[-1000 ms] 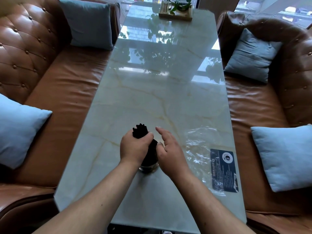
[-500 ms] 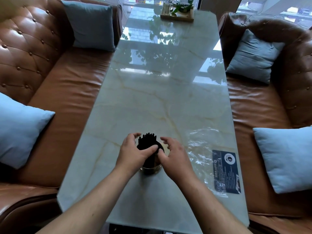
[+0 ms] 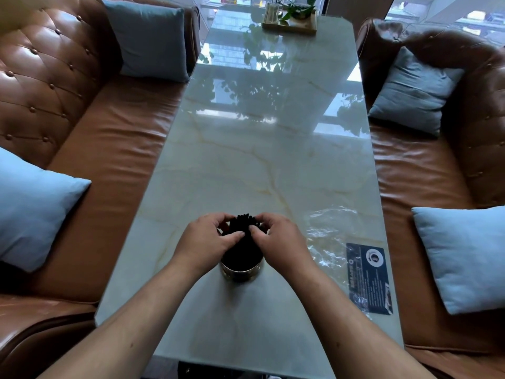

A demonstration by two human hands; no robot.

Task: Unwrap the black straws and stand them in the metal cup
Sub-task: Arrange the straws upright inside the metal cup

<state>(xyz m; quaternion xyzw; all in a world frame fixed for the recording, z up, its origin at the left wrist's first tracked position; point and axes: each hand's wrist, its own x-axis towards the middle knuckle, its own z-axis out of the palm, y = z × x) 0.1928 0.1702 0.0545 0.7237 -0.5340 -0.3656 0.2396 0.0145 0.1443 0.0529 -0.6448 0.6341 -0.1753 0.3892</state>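
Note:
A bundle of black straws [image 3: 243, 231] stands upright in a round metal cup [image 3: 241, 272] on the near part of the marble table [image 3: 246, 160]. My left hand [image 3: 209, 240] cups the bundle from the left, thumb and fingers curled around it. From the right, my right hand [image 3: 278, 239] closes on the same bundle, fingertips touching the straws near their tops. The lower part of the straws is hidden by my hands and the cup. The empty clear plastic wrapper [image 3: 333, 236] with a dark label [image 3: 369, 277] lies flat on the table to the right.
Brown leather sofas [image 3: 114, 149] flank the long table on both sides, with blue cushions [image 3: 32, 209] on them. A wooden tray with a plant [image 3: 289, 20] sits at the table's far end.
My left hand loosened its fist on the straws and now cups them. My right hand moved in from beside the cup and closed on the bundle from the right.

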